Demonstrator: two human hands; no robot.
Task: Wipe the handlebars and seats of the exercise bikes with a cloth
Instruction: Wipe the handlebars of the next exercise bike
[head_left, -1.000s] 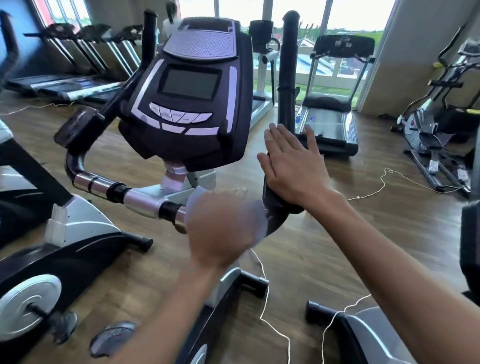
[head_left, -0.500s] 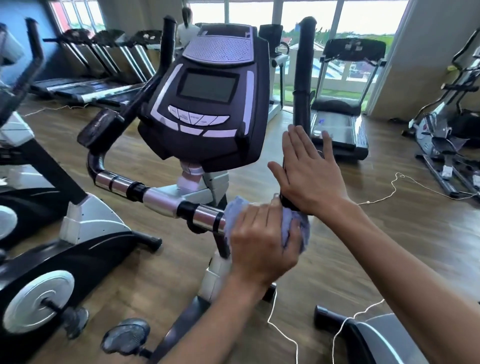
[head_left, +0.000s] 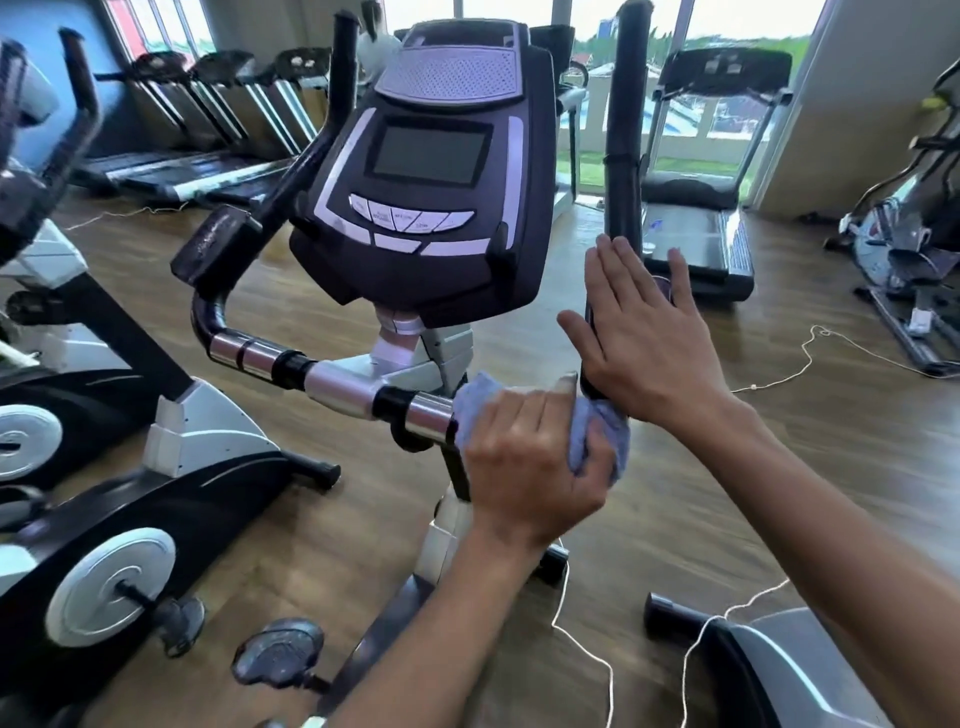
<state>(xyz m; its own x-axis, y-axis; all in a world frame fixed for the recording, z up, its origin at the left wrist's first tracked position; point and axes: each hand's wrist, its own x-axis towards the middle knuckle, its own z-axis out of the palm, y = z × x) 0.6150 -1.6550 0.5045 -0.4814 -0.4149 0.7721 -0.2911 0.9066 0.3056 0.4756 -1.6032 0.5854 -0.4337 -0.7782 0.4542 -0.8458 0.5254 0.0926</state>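
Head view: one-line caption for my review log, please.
Left hand grips a blue cloth on the bike's handlebar; right hand rests flat against the upright grip.

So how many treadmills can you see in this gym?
4: three side by side along the left back wall, and one by the window on the right. Others may be hidden behind the console.

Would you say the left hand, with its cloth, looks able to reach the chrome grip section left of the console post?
Probably yes: the left hand holds the cloth on the same handlebar, and nothing blocks that bare stretch.
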